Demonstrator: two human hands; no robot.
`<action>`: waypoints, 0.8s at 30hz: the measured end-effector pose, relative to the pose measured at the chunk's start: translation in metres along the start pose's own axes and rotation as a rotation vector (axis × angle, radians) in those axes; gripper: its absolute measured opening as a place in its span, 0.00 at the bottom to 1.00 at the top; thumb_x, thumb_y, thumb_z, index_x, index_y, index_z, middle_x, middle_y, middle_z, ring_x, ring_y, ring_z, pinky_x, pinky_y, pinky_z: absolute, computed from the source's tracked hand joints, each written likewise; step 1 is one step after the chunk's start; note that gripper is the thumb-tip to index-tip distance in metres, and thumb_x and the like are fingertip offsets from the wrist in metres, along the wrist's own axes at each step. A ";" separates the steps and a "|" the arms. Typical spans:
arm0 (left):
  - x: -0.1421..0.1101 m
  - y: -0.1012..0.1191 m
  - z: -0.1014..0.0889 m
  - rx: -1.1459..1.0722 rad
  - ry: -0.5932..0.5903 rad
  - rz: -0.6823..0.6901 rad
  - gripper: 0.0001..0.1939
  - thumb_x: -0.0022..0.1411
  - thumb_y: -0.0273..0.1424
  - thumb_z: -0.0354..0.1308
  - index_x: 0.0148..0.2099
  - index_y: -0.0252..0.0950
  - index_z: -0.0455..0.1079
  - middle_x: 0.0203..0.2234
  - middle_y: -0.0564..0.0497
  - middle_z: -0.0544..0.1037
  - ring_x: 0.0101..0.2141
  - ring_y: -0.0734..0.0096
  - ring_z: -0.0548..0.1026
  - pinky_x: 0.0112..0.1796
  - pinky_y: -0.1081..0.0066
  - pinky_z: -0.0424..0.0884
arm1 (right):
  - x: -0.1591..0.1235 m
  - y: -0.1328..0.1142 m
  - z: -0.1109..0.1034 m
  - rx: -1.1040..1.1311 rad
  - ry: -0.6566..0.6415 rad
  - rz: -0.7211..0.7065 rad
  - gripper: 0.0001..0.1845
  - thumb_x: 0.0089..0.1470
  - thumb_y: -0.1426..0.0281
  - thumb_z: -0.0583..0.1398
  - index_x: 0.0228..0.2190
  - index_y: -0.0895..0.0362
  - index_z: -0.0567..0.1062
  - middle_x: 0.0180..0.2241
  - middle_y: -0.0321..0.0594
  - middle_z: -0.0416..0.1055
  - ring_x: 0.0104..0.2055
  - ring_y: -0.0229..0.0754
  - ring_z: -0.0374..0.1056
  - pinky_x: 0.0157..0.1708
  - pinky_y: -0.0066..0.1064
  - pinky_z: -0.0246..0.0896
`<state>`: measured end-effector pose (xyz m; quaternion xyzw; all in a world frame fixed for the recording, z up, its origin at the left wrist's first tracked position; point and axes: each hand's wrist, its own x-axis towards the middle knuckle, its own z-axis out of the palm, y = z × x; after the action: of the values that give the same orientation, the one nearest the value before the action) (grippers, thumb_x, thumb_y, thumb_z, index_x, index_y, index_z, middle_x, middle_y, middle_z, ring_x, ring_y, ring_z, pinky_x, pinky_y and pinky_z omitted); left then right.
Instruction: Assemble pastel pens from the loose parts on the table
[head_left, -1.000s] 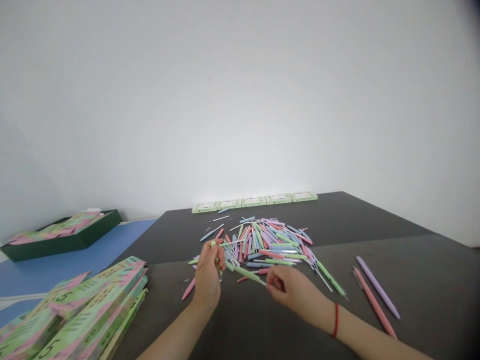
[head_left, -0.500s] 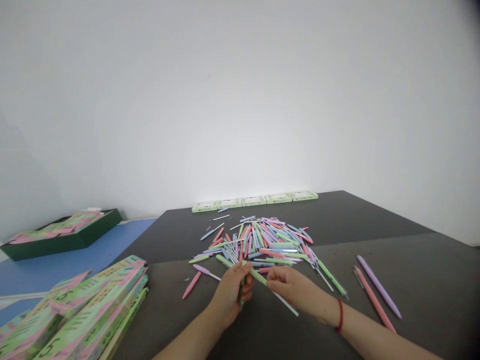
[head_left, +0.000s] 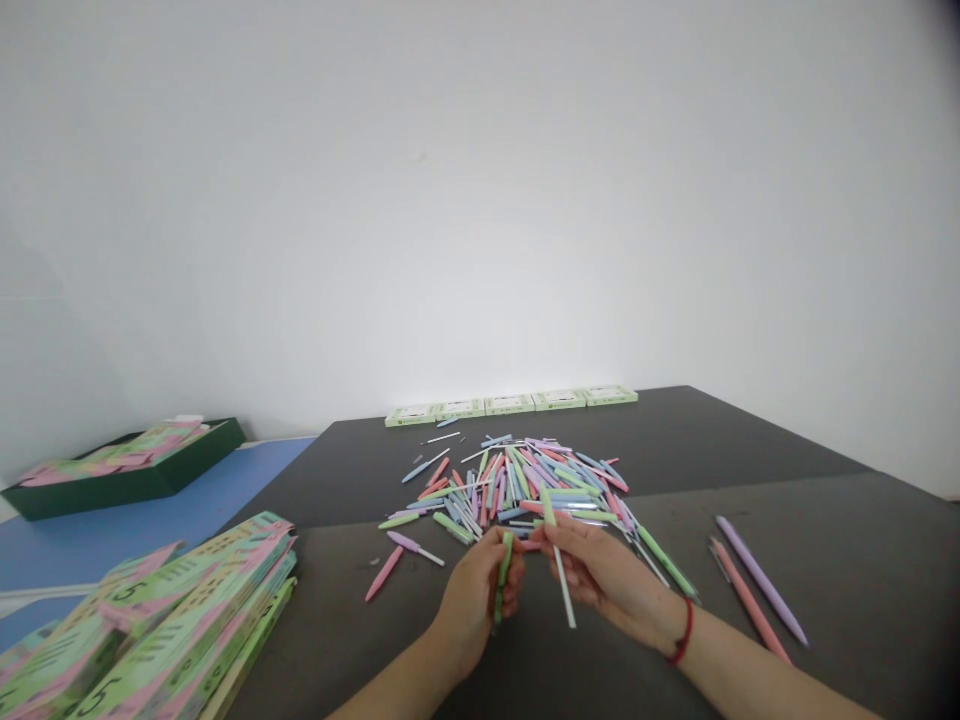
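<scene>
Near the table's front, my left hand (head_left: 466,600) is closed around a green pen barrel (head_left: 502,574), held almost upright. My right hand (head_left: 600,568), with a red cord at the wrist, pinches a light green pen part (head_left: 549,507). From that part a white refill (head_left: 564,592) sticks out, pointing down toward me. A small gap separates the two held pieces. Just beyond my hands lies a loose heap of pen parts (head_left: 559,475) in green, pink, blue and purple, with white refills among them. My fingers partly hide both held pieces.
Stacked printed cartons (head_left: 187,600) fill the near left. A dark green tray (head_left: 135,490) with more packaging sits on the blue surface (head_left: 259,465). Flat boxes (head_left: 510,404) line the table's far edge. A purple pen (head_left: 761,580) and a pink pen (head_left: 750,605) lie at right.
The green pen part with its white refill has passed from my left fingers to my right hand and swung from slanting to nearly upright. My left hand keeps the other green barrel.
</scene>
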<state>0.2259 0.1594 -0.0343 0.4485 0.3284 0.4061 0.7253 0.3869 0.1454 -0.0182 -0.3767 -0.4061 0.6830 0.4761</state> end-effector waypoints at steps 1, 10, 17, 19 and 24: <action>-0.001 -0.001 0.001 0.034 -0.024 0.019 0.10 0.55 0.38 0.51 0.33 0.37 0.61 0.17 0.60 0.59 0.17 0.81 0.54 0.18 0.78 0.48 | 0.001 -0.003 -0.002 0.033 0.036 -0.042 0.15 0.46 0.58 0.64 0.29 0.58 0.73 0.18 0.28 0.57 0.16 0.27 0.48 0.13 0.20 0.40; -0.011 0.004 0.005 0.545 -0.076 0.209 0.10 0.64 0.36 0.44 0.34 0.36 0.61 0.19 0.58 0.60 0.20 0.78 0.55 0.21 0.75 0.50 | 0.002 -0.016 -0.005 0.003 0.152 -0.366 0.15 0.49 0.58 0.62 0.30 0.58 0.73 0.18 0.30 0.66 0.18 0.30 0.60 0.19 0.22 0.55; -0.018 0.017 0.006 0.928 -0.013 0.349 0.09 0.66 0.32 0.43 0.32 0.38 0.59 0.23 0.58 0.61 0.26 0.74 0.60 0.29 0.73 0.54 | 0.000 -0.003 -0.002 -0.262 0.144 -0.431 0.16 0.53 0.59 0.59 0.36 0.59 0.74 0.23 0.36 0.72 0.21 0.35 0.66 0.24 0.27 0.61; -0.019 0.019 0.007 0.981 0.007 0.348 0.08 0.66 0.31 0.43 0.33 0.39 0.59 0.23 0.58 0.61 0.26 0.74 0.61 0.29 0.73 0.54 | 0.000 -0.003 -0.002 -0.221 0.152 -0.440 0.16 0.54 0.59 0.59 0.35 0.59 0.74 0.22 0.35 0.72 0.21 0.35 0.65 0.23 0.27 0.60; -0.020 0.022 0.007 1.084 0.049 0.357 0.08 0.66 0.30 0.43 0.33 0.39 0.59 0.23 0.58 0.63 0.26 0.73 0.63 0.29 0.73 0.54 | 0.001 -0.007 -0.005 -0.141 0.241 -0.508 0.14 0.53 0.59 0.60 0.33 0.58 0.73 0.20 0.33 0.69 0.21 0.35 0.64 0.26 0.28 0.60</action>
<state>0.2159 0.1451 -0.0095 0.7955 0.4258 0.3059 0.3039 0.3939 0.1486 -0.0141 -0.3735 -0.4742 0.4622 0.6496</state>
